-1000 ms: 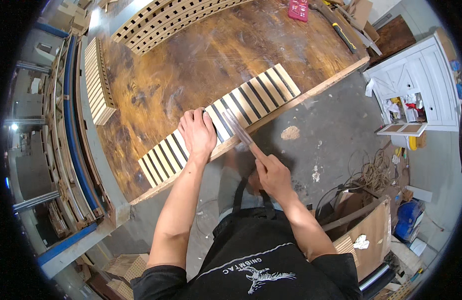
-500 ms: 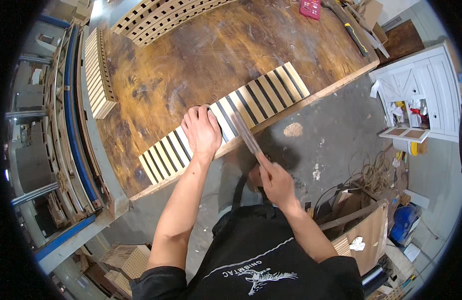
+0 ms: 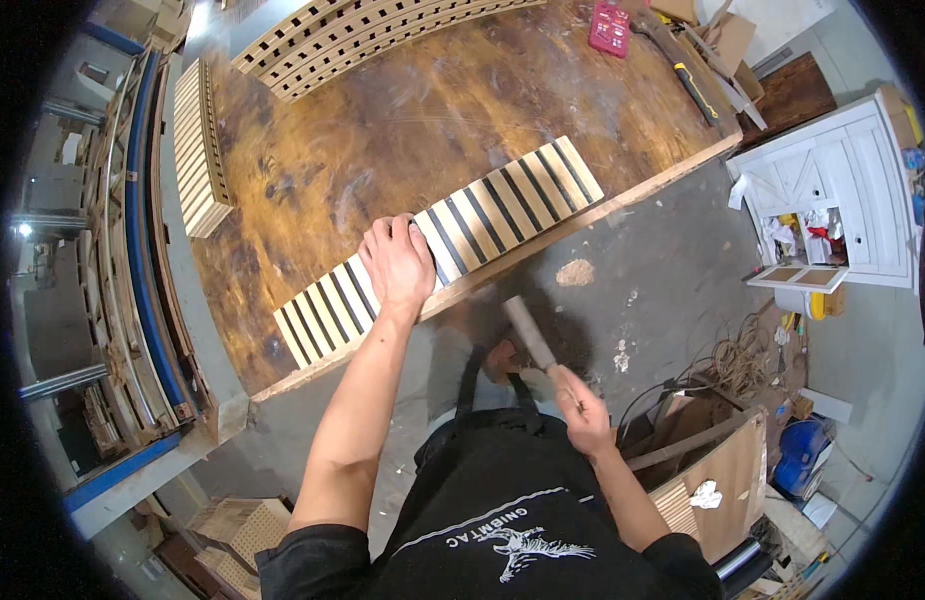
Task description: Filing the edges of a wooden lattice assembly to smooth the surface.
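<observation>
A long slatted wooden strip (image 3: 505, 205), pale with dark gaps across it, lies along the front edge of the worktable (image 3: 323, 200). My left hand (image 3: 399, 266) rests on the middle of this strip, its fingers curled over and gripping it. Off the table's front edge, above the floor, my right hand (image 3: 585, 415) is closed round the handle of a flat grey file (image 3: 530, 332). The file points up and to the left and is apart from the strip. Part of its handle is hidden by my fingers.
Pale slotted wooden pieces (image 3: 333, 45) stand at the table's far side, with another slatted stack (image 3: 203, 150) at the left. A pink case (image 3: 610, 28) and a yellow-and-black handled tool (image 3: 696, 92) lie far right. A white cabinet (image 3: 823, 190) stands beyond.
My right hand has drawn the file off the strip, down and to the right, over the floor. My left hand stays on the strip. The whole view has shifted slightly.
</observation>
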Demonstrator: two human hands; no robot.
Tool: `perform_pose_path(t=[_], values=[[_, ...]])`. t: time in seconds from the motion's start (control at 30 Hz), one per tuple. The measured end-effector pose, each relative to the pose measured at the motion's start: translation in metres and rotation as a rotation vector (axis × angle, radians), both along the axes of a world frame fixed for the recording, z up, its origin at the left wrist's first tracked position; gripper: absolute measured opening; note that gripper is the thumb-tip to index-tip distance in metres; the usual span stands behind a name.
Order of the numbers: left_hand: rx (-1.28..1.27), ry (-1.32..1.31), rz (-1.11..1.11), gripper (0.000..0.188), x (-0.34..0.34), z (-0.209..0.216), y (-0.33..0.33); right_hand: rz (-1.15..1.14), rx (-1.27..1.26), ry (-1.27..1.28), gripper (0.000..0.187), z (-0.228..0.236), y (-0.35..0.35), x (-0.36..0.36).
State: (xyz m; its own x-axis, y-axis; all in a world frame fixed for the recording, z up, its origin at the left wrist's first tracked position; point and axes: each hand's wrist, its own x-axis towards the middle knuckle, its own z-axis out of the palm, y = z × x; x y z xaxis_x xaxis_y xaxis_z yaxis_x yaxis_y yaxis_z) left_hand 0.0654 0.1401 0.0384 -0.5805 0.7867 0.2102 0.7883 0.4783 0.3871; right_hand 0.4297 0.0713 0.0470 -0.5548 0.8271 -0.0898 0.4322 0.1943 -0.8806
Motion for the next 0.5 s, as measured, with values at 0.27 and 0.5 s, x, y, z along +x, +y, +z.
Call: perform_pose_path(t=[0.27, 0.5], values=[[0.03, -0.006, 0.062, 0.027, 0.004, -0.01, 0.01, -0.069, -0.16, 0.053, 0.045, 0.013, 0.07, -0.092], [0.003, -0.012, 0.052, 0.028, 0.003, -0.01, 0.008, 0.068, 0.166, -0.301, 0.05, 0.006, 0.049, -0.111]])
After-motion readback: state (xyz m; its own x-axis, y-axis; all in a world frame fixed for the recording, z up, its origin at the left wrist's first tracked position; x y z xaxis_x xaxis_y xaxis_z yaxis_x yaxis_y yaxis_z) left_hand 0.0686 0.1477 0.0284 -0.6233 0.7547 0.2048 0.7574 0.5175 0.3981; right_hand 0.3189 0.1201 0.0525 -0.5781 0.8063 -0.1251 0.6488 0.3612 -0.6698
